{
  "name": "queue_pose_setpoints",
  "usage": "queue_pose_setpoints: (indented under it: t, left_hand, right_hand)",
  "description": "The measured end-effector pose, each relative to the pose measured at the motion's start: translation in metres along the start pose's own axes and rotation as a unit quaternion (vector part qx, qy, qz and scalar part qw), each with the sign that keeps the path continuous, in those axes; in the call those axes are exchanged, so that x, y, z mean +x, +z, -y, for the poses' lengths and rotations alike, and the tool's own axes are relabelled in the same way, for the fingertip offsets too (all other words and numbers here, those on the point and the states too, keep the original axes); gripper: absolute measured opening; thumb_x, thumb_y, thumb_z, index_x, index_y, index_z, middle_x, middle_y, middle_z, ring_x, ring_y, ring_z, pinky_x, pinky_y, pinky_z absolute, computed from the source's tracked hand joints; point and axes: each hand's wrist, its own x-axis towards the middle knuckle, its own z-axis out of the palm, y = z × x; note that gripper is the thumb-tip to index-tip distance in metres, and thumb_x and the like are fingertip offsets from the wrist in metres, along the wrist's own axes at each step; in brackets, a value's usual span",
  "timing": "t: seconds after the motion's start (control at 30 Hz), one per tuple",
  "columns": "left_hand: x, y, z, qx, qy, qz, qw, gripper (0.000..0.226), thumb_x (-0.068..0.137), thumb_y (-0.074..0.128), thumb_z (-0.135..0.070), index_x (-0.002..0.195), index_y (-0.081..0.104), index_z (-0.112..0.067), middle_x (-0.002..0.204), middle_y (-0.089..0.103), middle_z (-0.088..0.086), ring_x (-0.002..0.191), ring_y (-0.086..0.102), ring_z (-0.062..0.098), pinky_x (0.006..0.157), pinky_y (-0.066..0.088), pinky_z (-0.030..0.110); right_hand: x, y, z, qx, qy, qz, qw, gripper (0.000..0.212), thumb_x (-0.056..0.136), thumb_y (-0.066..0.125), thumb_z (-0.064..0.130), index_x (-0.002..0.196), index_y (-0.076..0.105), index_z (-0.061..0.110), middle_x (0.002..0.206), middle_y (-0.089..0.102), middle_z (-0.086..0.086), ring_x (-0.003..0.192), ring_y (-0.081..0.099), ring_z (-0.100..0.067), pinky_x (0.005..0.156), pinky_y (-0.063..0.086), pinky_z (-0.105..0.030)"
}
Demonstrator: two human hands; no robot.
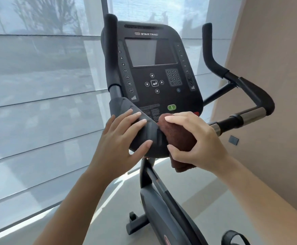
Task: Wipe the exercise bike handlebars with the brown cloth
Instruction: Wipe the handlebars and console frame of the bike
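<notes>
Blinds (38, 82) behind bike (162, 82); L hand (119, 138) flat on handlebars (150, 133), R hand (199, 138) grips brown cloth (177, 135).

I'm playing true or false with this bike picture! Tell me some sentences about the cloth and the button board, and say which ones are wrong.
1. The brown cloth lies on the floor. False: it is held up against the dark housing just below the console.
2. The console says STAR TRAC at its top. True.
3. A green button sits lower down than the screen. True.
4. The upright handlebar ends are red. False: both are black.
</notes>
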Motion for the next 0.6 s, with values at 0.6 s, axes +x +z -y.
queue_pose_setpoints:
  t: [0.6]
  left_hand:
    - [0.003,-0.001,0.031,-0.039,0.038,-0.041,0.998,0.049,0.084,0.047,-0.042,0.114,0.061,-0.005,0.125,0.056,0.01,0.124,0.044,0.025,0.103,0.033,0.034]
  right_hand:
    - [0.036,0.014,0.028,-0.056,0.126,0.037,0.99,0.055,0.078,0.063,0.031,0.13,0.045,0.041,0.112,0.052,0.0,0.097,0.05,-0.009,0.086,0.04,-0.012]
